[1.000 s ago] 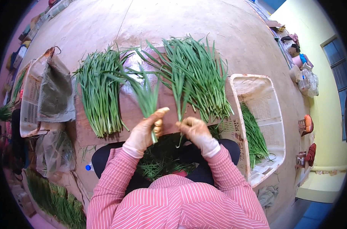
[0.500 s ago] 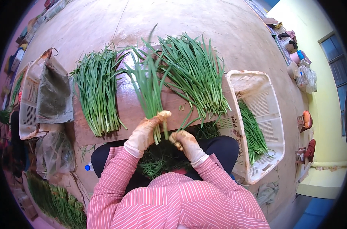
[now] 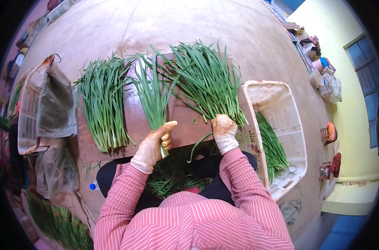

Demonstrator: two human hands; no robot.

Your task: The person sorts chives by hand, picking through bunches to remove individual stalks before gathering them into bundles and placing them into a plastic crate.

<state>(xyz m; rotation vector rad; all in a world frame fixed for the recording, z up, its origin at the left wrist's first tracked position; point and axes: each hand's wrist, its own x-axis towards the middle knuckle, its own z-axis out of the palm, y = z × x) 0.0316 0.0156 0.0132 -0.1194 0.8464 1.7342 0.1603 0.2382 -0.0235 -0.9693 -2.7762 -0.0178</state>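
At your eleven o'clock, one pile of greens (image 3: pixel 104 104) lies aligned, apparently done. Your left hand (image 3: pixel 153 145) is closed round a small bunch (image 3: pixel 152 100). At twelve, your right hand (image 3: pixel 224 130) touches a looser pile (image 3: pixel 208 79) — grip unclear — seemingly remaining, like the stalks (image 3: pixel 273 146) in the crate (image 3: pixel 296 125) at two.

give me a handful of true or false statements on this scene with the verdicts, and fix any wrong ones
1. The left hand grips a bunch of green stalks. True.
2. The right hand is at the lower ends of the right-hand pile. True.
3. The right-hand pile lies alone on its surface. False: the left-hand pile shares the brown board.
4. The white basket contains more stalks. True.
5. Everything worn here is yellow. False: the shirt is pink with white stripes.
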